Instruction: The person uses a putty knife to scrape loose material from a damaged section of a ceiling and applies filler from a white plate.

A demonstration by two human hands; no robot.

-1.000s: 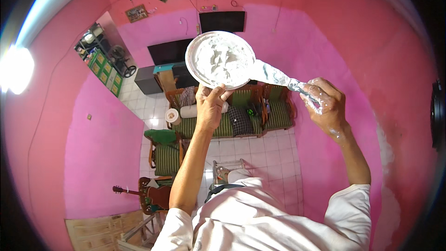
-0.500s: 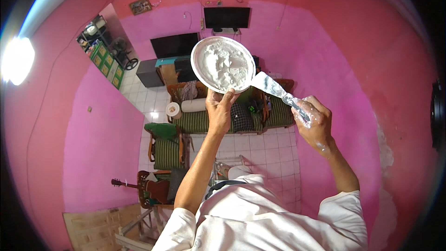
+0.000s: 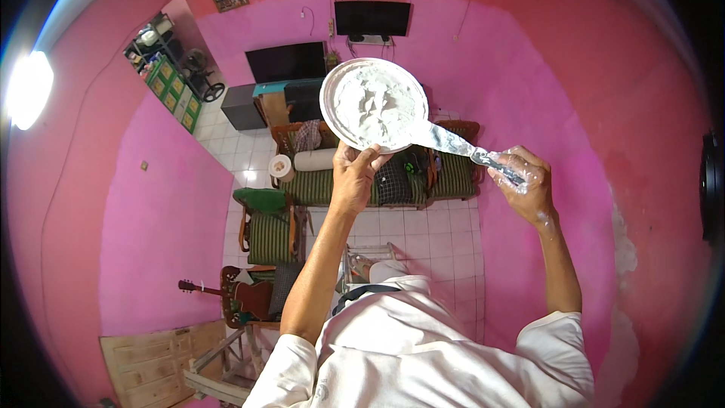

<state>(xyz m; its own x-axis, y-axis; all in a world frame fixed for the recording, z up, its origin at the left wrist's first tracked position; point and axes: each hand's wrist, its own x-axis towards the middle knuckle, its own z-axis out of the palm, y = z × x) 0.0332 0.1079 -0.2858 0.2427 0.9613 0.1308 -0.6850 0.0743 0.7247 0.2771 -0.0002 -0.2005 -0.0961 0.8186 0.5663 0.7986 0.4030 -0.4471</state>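
My left hand grips the near rim of a round white tub, holding it up in front of me. Inside lies a thick white paste with a rough, ridged surface. In my right hand is a putty knife, its handle and blade smeared with white. The blade meets the tub's right rim, and its tip is at the edge of the paste. White smears cover my right fingers and wrist.
Below stand a green-striped sofa, an armchair and a guitar. A wooden frame is at lower left. Pink walls rise around, the right one with a patchy grey area. Two dark screens are ahead.
The tub has shifted slightly right. My right hand has moved right and a little down, with the putty knife now lying flatter and its blade further over the tub's rim.
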